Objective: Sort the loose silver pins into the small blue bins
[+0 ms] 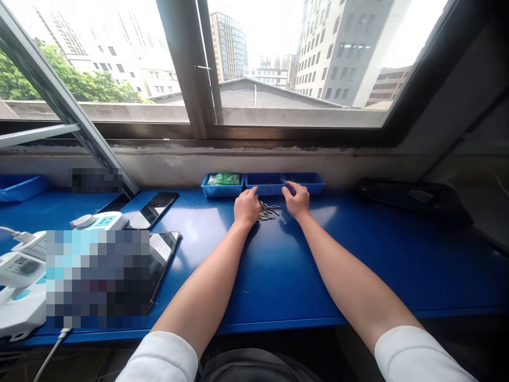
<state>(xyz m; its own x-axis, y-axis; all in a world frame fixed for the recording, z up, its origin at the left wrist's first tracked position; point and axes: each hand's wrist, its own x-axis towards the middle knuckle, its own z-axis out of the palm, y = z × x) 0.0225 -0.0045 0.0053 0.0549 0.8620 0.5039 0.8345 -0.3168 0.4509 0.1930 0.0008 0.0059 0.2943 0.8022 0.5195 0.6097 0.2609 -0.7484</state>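
Note:
A loose pile of small, thin metal pieces [269,211] lies on the blue tabletop between my hands. My left hand [246,207] is at the left edge of the pile, its fingers curled towards the blue bins; whatever is in the fingertips is hidden. At the right, my right hand [297,200] is raised by the front of a blue two-part bin [314,188]. Its thumb and forefinger pinch a thin pin-like piece [283,180], too small to make out fully. Dark thin pieces show inside the bin's right compartment.
Beside the two-part bin stands a blue bin [203,185] with green-and-clear plastic packets [225,179]. Left are a phone [157,208], a tablet [167,254] and white power strips [24,307] with cables. A dark case [409,193] lies at the right, and a window rises behind.

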